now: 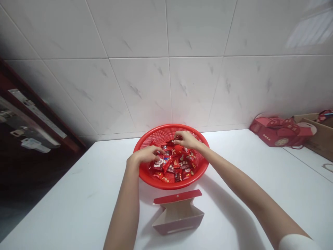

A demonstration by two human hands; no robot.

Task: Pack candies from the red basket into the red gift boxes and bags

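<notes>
- Two hands reach into the red basket (173, 186): your left hand (149, 153) curls its fingers loosely over wrapped sweets (184, 165); your right hand (187, 140) has fingers drawn narrow beside a dark packet (170, 142). Whether either grips anything, I cannot tell.
- Nearer you than both sets of fingers stands an open box (179, 225); red boxes (275, 132) sit well to their right.
- Slick wrappers could slip if you pinch only an edge; a wrist pressing the rim might tip the basket.
- Pale lettering marks packets just below your left fingers, and the red boxes carry print; both are too small to read.
</notes>
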